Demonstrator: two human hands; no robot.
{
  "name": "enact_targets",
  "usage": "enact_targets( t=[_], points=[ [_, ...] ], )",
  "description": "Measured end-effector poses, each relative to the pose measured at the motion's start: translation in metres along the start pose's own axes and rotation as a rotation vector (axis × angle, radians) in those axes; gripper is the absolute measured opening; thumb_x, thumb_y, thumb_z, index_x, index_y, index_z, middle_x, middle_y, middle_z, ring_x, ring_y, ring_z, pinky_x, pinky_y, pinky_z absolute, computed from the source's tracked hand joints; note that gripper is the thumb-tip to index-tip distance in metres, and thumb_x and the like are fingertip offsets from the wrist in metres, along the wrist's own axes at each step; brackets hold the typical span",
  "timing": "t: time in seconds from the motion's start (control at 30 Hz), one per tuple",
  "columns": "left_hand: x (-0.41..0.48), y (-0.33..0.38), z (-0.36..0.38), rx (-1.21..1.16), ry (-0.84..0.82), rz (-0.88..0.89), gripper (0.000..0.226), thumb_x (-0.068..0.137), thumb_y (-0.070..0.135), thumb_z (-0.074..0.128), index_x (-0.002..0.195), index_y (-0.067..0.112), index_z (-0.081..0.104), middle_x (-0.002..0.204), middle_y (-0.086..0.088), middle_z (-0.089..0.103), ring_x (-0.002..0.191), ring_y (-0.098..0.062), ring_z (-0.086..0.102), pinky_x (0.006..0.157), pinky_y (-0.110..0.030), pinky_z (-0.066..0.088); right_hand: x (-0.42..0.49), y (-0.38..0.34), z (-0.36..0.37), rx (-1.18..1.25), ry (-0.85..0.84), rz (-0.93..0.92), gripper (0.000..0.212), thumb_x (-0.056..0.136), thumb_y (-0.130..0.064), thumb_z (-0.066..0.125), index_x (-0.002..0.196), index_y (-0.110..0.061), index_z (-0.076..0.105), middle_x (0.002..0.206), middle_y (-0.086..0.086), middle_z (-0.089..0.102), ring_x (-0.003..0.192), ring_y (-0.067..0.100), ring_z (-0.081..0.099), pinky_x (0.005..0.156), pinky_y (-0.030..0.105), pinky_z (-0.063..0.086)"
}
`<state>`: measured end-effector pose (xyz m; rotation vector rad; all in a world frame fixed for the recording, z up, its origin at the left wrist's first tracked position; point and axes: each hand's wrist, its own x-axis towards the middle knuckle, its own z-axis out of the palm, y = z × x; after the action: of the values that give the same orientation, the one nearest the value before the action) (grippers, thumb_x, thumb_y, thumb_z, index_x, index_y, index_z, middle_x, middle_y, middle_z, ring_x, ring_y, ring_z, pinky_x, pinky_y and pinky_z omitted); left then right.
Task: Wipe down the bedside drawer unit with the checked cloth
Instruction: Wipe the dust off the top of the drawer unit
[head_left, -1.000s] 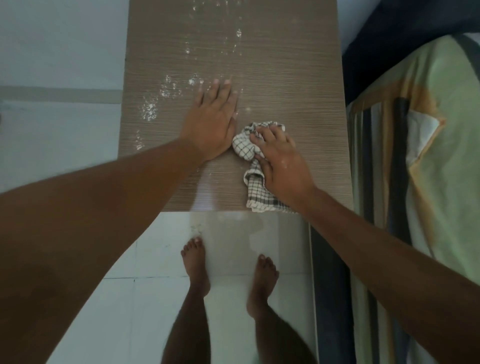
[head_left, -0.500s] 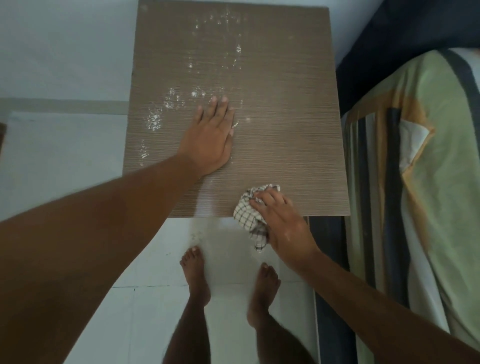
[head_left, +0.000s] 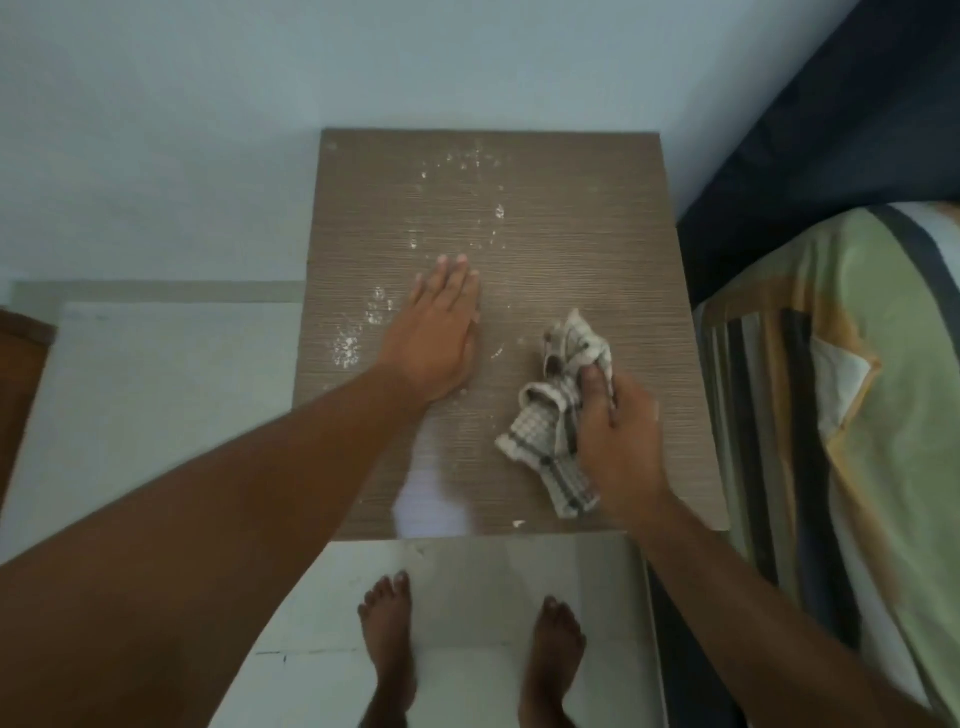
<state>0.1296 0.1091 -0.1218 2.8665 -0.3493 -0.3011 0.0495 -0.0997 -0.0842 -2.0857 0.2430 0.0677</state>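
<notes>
The bedside drawer unit (head_left: 597, 234) fills the middle of the head view, its brown wood-grain top seen from above. White powdery specks lie on its left and far-centre parts. My left hand (head_left: 441, 332) rests flat on the top, fingers straight and pointing away from me. My right hand (head_left: 618, 441) grips the crumpled checked cloth (head_left: 545, 431), which lies bunched on the right half of the top. The cloth's far end sticks up beyond my fingers.
A bed with a striped green and yellow sheet (head_left: 857, 415) stands close against the unit's right side. A pale wall (head_left: 260, 104) runs behind. My bare feet (head_left: 389, 639) stand on white floor tiles in front. A brown wooden edge (head_left: 21, 364) shows at far left.
My right hand pulled the cloth to the unit's front edge half a second ago, and has now carried it back onto the right half of the top. My left hand stays flat in place.
</notes>
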Motion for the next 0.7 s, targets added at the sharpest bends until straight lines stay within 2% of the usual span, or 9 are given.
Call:
enact_targets(
  t=[0.1, 0.2, 0.23, 0.33, 0.43, 0.5, 0.57, 0.63, 0.7],
  points=[
    [0.021, -0.018, -0.009, 0.026, 0.008, 0.037, 0.059, 0.108, 0.032, 0.017, 0.16, 0.007, 0.004, 0.169, -0.014, 0.001, 0.156, -0.028, -0.006, 0.128, -0.044, 0.001, 0.058, -0.02, 0.017, -0.079, 0.049, -0.069, 0.029, 0.107, -0.028, 0.044, 0.097, -0.01, 0.065, 0.079, -0.002, 0.065, 0.072, 0.011, 0.062, 0.06, 0.025, 0.049],
    [0.043, -0.034, -0.018, 0.033, 0.028, 0.035, 0.059, 0.109, 0.032, 0.019, 0.16, 0.007, 0.004, 0.169, -0.015, 0.0, 0.156, -0.03, -0.007, 0.127, -0.048, 0.002, 0.121, -0.041, 0.033, -0.152, 0.034, -0.151, 0.03, 0.109, -0.029, 0.041, 0.108, -0.01, 0.064, 0.077, -0.009, 0.06, 0.067, 0.003, 0.059, 0.054, 0.013, 0.047],
    [0.052, -0.038, -0.02, 0.029, 0.038, 0.029, 0.059, 0.109, 0.032, 0.02, 0.16, 0.007, 0.004, 0.169, -0.015, -0.001, 0.156, -0.03, -0.007, 0.127, -0.049, 0.001, 0.142, -0.045, 0.04, -0.177, 0.028, -0.177, 0.031, 0.109, -0.028, 0.04, 0.113, -0.009, 0.063, 0.078, -0.008, 0.061, 0.067, 0.006, 0.062, 0.054, 0.015, 0.05],
    [0.076, -0.049, -0.027, -0.01, 0.036, -0.008, 0.061, 0.109, 0.032, 0.022, 0.16, 0.005, 0.004, 0.168, -0.017, -0.003, 0.156, -0.031, -0.009, 0.126, -0.046, -0.004, 0.2, -0.053, 0.056, -0.25, 0.032, -0.261, 0.034, 0.109, -0.025, 0.04, 0.132, -0.009, 0.059, 0.094, 0.005, 0.068, 0.079, 0.02, 0.066, 0.063, 0.029, 0.053],
    [0.097, -0.059, -0.028, -0.034, 0.054, -0.022, 0.061, 0.109, 0.03, 0.026, 0.16, 0.003, 0.006, 0.168, -0.018, 0.0, 0.156, -0.033, -0.008, 0.126, -0.046, -0.003, 0.244, -0.06, 0.065, -0.336, 0.023, -0.36, 0.038, 0.108, -0.016, 0.042, 0.143, -0.006, 0.051, 0.127, 0.015, 0.067, 0.107, 0.024, 0.063, 0.084, 0.007, 0.034],
    [0.11, -0.064, -0.029, -0.042, 0.064, -0.038, 0.061, 0.108, 0.029, 0.028, 0.16, 0.003, 0.008, 0.168, -0.018, 0.002, 0.156, -0.033, -0.006, 0.126, -0.047, -0.002, 0.263, -0.065, 0.07, -0.403, -0.018, -0.397, 0.04, 0.108, -0.013, 0.04, 0.147, -0.006, 0.046, 0.144, 0.015, 0.056, 0.127, 0.024, 0.056, 0.089, -0.002, 0.022],
    [0.119, -0.068, -0.029, -0.044, 0.065, -0.049, 0.061, 0.108, 0.029, 0.028, 0.16, 0.003, 0.008, 0.168, -0.019, 0.002, 0.156, -0.034, -0.005, 0.126, -0.047, -0.001, 0.275, -0.065, 0.079, -0.473, -0.087, -0.468, 0.043, 0.108, -0.017, 0.04, 0.15, -0.007, 0.041, 0.151, 0.015, 0.048, 0.136, 0.026, 0.048, 0.1, 0.006, 0.024],
    [0.125, -0.071, -0.029, -0.027, 0.062, -0.042, 0.062, 0.108, 0.03, 0.028, 0.16, 0.003, 0.007, 0.168, -0.019, 0.002, 0.156, -0.035, -0.005, 0.126, -0.048, -0.001, 0.283, -0.059, 0.09, -0.556, -0.184, -0.527, 0.049, 0.108, -0.026, 0.037, 0.153, -0.008, 0.036, 0.159, 0.015, 0.037, 0.146, 0.031, 0.035, 0.118, 0.028, 0.025],
    [0.128, -0.072, -0.027, 0.006, 0.038, -0.037, 0.063, 0.108, 0.031, 0.027, 0.16, 0.003, 0.007, 0.168, -0.019, 0.001, 0.156, -0.035, -0.005, 0.126, -0.049, 0.001, 0.286, -0.05, 0.1, -0.649, -0.25, -0.507, 0.058, 0.107, -0.038, 0.031, 0.157, -0.01, 0.026, 0.166, 0.014, 0.021, 0.153, 0.037, 0.016, 0.125, 0.05, 0.013]
  ],
)
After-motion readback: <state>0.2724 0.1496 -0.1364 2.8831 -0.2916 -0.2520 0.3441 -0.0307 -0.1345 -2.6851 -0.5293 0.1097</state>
